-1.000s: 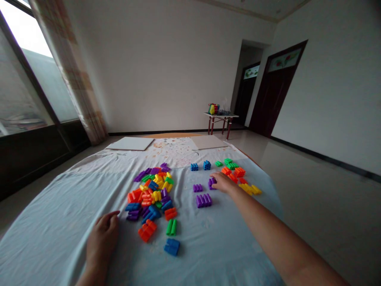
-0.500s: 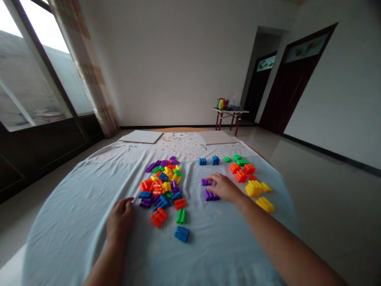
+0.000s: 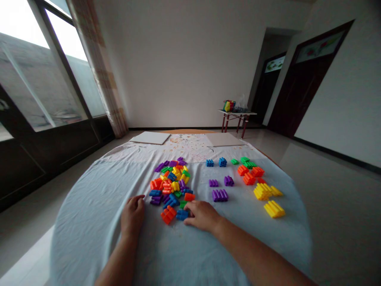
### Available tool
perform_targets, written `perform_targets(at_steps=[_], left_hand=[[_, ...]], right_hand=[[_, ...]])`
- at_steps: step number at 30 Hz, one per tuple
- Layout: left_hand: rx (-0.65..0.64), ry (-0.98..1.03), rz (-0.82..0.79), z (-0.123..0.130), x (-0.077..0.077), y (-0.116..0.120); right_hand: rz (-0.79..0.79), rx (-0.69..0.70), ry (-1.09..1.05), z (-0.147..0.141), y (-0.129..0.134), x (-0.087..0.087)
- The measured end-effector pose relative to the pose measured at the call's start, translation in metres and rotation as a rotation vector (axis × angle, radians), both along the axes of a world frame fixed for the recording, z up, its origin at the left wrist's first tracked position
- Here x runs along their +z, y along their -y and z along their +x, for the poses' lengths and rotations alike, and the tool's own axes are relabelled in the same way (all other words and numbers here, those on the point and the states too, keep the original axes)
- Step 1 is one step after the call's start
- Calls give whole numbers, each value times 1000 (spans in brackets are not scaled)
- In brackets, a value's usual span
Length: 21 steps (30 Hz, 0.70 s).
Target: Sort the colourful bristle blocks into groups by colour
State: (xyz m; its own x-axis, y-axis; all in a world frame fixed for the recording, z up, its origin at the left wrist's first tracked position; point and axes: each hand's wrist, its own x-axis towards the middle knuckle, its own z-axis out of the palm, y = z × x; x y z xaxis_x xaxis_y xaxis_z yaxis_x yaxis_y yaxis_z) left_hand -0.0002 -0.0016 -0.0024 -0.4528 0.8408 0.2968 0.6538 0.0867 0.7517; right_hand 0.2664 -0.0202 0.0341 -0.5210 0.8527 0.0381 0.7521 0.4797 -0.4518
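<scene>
My right hand (image 3: pixel 204 215) is at the near right edge of a mixed pile of plastic building blocks (image 3: pixel 175 186). Its fingers and thumb are apart, against a green block (image 3: pixel 182 204) and a blue block (image 3: pixel 182 215); a firm grip on either does not show. Left of the pile, my left hand (image 3: pixel 133 214) rests on the cloth with loosely bent fingers and nothing in it. An orange block (image 3: pixel 168 215) lies at the pile's near end. Three purple pieces (image 3: pixel 220 195) stand apart, right of the pile.
Farther right lie groups of yellow (image 3: pixel 263 191), orange (image 3: pixel 249 178), green (image 3: pixel 248 163) and blue blocks (image 3: pixel 222 162). Two flat boards, one white (image 3: pixel 151 138) and one beige (image 3: pixel 224 139), lie at the far side of the cloth-covered table (image 3: pixel 89 206). A small table (image 3: pixel 238 113) stands behind.
My right hand has moved from the purple blocks left and nearer, to the pile. The green and blue blocks now sit closer against the pile. A third purple piece is now uncovered. The view has shifted.
</scene>
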Motion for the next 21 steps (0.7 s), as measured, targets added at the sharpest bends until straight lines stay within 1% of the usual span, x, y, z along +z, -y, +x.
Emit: perform_targets(at_steps=[3, 6, 9, 11, 12, 14, 17, 21], left_hand=[[-4, 13, 1, 0, 0, 0], [-7, 29, 1, 0, -1, 0], [-17, 40, 8, 0, -2, 1], [-26, 45, 16, 0, -3, 0], [-30, 47, 20, 0, -3, 0], [-38, 51, 23, 0, -4, -1], [-52, 55, 17, 0, -5, -1], [-97, 60, -9, -2, -4, 0]], right_hand=[[32, -20, -64, -5, -4, 1], [132, -6, -169, -15, -3, 2], [218, 129, -208, -33, 1, -1], [242, 221, -181, -45, 3, -4], [246, 241, -157, -50, 3, -5], [237, 239, -90, -58, 5, -8], [210, 199, -5, -64, 6, -9], [191, 166, -19, -57, 11, -6]])
